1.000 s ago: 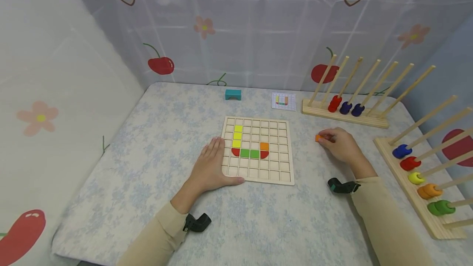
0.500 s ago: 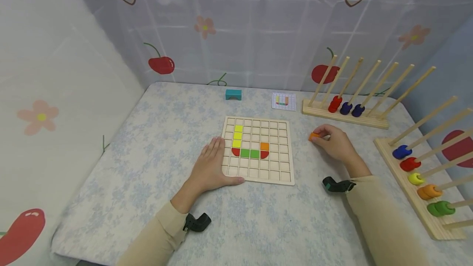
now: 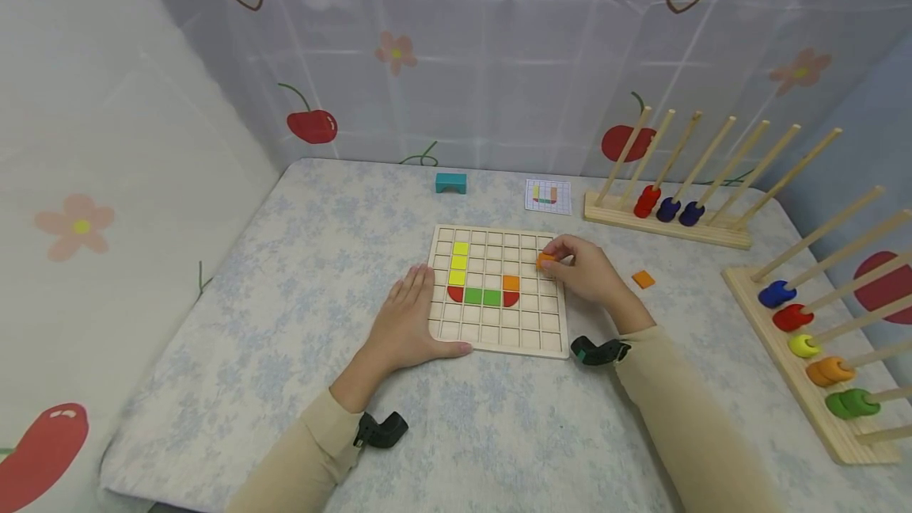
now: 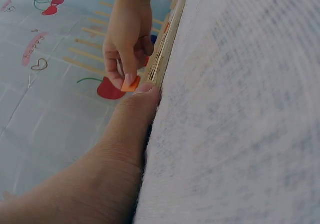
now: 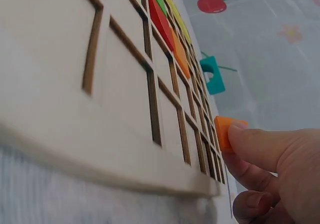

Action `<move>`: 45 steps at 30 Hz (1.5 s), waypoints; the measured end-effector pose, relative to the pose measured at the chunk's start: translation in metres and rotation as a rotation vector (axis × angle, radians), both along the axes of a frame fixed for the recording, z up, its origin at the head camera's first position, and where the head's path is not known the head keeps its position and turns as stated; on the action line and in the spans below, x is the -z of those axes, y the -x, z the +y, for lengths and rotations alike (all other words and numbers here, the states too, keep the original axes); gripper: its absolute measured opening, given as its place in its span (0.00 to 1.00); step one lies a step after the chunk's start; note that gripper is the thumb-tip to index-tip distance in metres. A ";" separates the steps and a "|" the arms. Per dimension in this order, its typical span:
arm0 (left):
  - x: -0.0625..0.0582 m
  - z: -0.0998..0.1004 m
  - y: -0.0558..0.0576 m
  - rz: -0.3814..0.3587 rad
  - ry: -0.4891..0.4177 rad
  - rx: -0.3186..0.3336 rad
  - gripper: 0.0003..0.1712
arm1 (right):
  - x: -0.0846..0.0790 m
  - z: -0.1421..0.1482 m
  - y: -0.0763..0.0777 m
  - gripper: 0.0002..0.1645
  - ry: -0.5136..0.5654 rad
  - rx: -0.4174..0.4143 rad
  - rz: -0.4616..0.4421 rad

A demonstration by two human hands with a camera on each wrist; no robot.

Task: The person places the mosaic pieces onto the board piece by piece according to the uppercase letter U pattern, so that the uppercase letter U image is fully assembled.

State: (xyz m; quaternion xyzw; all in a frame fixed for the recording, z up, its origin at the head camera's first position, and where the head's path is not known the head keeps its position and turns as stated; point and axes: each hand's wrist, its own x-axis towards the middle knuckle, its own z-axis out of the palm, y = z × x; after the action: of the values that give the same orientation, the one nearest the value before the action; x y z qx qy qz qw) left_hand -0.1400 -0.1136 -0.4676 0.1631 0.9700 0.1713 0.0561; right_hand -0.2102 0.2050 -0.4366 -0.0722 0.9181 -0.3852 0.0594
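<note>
A wooden grid board (image 3: 530,336) lies on the table, with yellow squares (image 3: 459,263), green squares (image 3: 482,297), two rounded red pieces (image 3: 511,299) and an orange square (image 3: 511,283) in its cells. My left hand (image 3: 399,319) rests with straight fingers along the board's left edge, thumb at the near edge. Between thumb and fingers my right hand (image 3: 584,269) pinches an orange square tile (image 5: 226,133) over the board's right side. In the left wrist view the pinched tile (image 4: 130,86) shows beyond the left thumb.
Another orange tile (image 3: 644,279) lies right of the board. A printed pattern card (image 3: 548,196) and a teal arch block (image 3: 451,183) sit behind it. Two wooden peg racks, one at the back right (image 3: 666,228) and one at the right (image 3: 784,370), hold coloured beads.
My right hand has carried an orange tile leftward from the table to over the board's right side. A second orange tile now shows where that hand was. The left hand stays put.
</note>
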 end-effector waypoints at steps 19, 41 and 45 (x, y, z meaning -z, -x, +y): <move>0.001 0.000 0.000 0.014 -0.005 -0.004 0.84 | 0.000 -0.044 0.005 0.11 0.011 -0.115 -0.007; -0.001 0.001 -0.001 0.010 0.004 0.001 0.84 | 0.001 -0.045 0.003 0.11 -0.079 -0.148 0.023; -0.001 0.001 -0.001 -0.001 0.007 -0.004 0.84 | -0.001 -0.038 -0.001 0.12 -0.061 -0.147 0.039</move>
State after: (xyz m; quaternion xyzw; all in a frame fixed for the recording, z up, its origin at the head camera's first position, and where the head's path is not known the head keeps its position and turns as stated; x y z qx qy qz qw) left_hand -0.1391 -0.1130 -0.4663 0.1611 0.9709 0.1680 0.0568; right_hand -0.2088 0.1666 -0.4352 -0.1449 0.9227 -0.3500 0.0719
